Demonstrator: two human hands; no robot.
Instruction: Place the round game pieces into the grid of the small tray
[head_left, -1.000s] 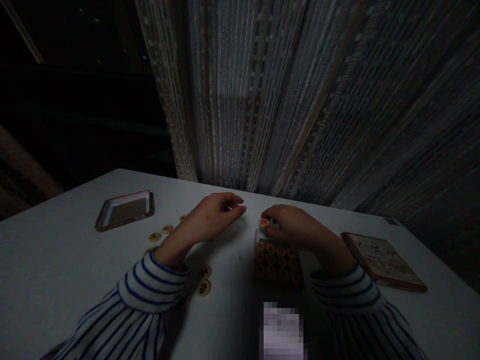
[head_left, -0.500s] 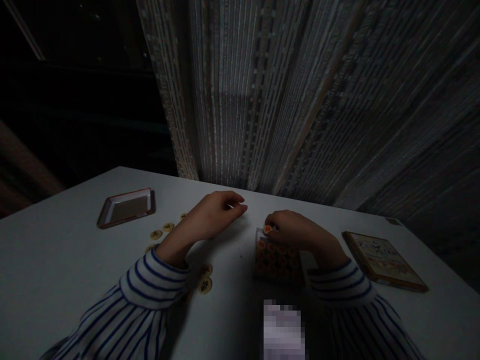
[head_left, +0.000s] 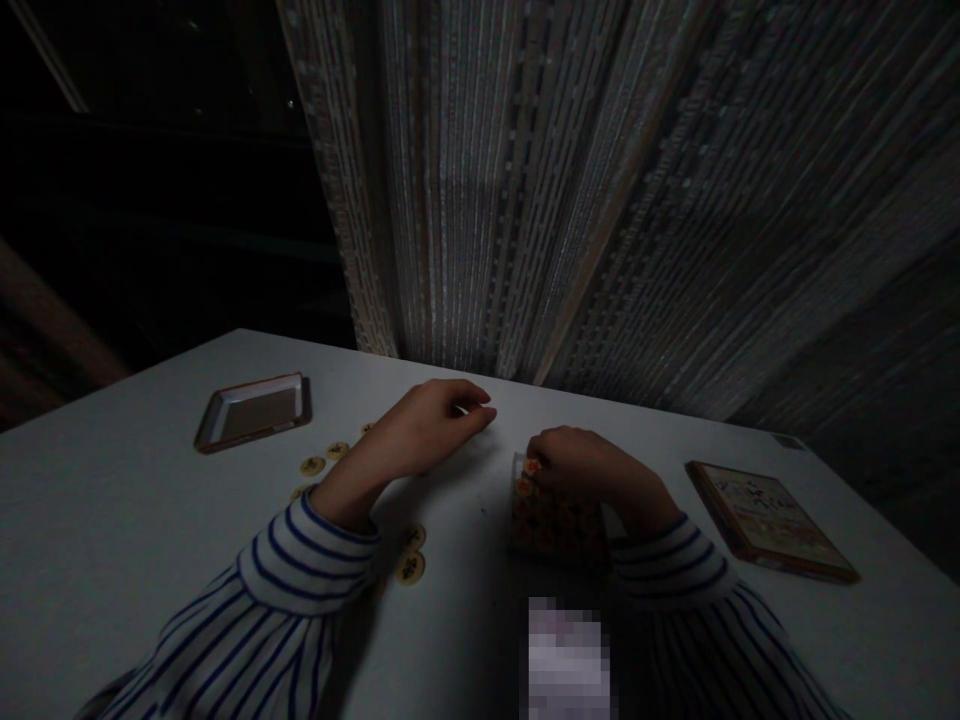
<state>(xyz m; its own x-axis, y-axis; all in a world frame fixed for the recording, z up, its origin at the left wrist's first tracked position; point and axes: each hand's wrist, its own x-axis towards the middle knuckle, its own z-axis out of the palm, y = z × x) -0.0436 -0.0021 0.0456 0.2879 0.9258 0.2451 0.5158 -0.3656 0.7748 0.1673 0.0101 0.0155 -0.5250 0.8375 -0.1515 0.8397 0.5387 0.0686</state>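
Note:
My right hand (head_left: 589, 465) pinches a round Chinese chess piece (head_left: 532, 467) with a red character at the back left corner of a small box (head_left: 517, 463). Rows of red-marked Chinese chess pieces (head_left: 555, 520) fill the front of this box; the hand covers its back right part. To the left, my left hand (head_left: 431, 430) hovers over the table, thumb and fingers curved with a gap between them and nothing held. Loose pieces with black characters lie near the left forearm, two of them touching (head_left: 410, 568) and others farther back (head_left: 313, 466), partly behind the wrist.
An open, shallow lid or tray (head_left: 255, 435) lies at the back left of the white table (head_left: 187, 550). A flat case with a printed picture (head_left: 772, 520) rests on the right. Behind the table hangs a striped curtain (head_left: 480, 200). A pixelated patch (head_left: 568, 660) hides the front middle.
My right hand has lowered the piece slightly toward the back left corner of the box. The left hand has stayed almost where it was.

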